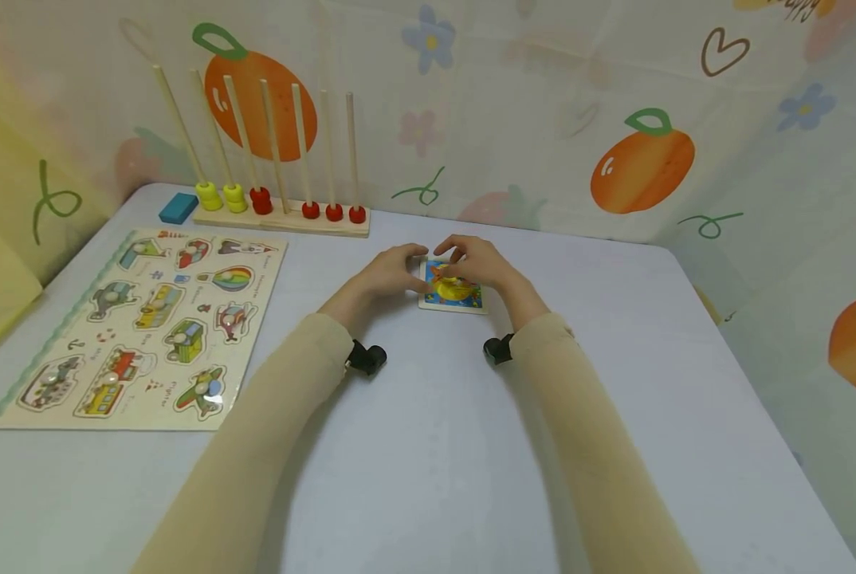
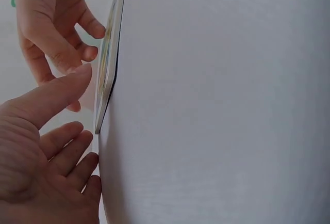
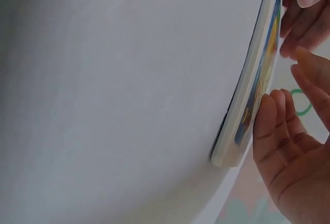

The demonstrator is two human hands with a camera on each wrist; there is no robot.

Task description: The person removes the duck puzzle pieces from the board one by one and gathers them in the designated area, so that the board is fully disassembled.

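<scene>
A small square picture board [image 1: 457,301], with a yellow figure on blue and a pale rim, lies flat on the white table. My left hand [image 1: 390,271] is at its left side, the thumb reaching over the edge of the picture and the other fingers spread beyond. Over the upper right part of the board is my right hand [image 1: 474,261], its fingers loosely bent. In the right wrist view, fingertips of the right hand [image 3: 294,152] rest by the board's face [image 3: 258,95]. The left wrist view shows the board [image 2: 109,53] edge-on, with the left hand [image 2: 46,152] beside it.
A peg puzzle board [image 1: 206,319] with vehicle pieces lies to the left. Behind it stands a wooden rack [image 1: 327,226] of upright rods with yellow and red beads. A blue block [image 1: 178,208] is beside the rack. A fruit-printed curtain [image 1: 528,104] hangs along the table's back edge.
</scene>
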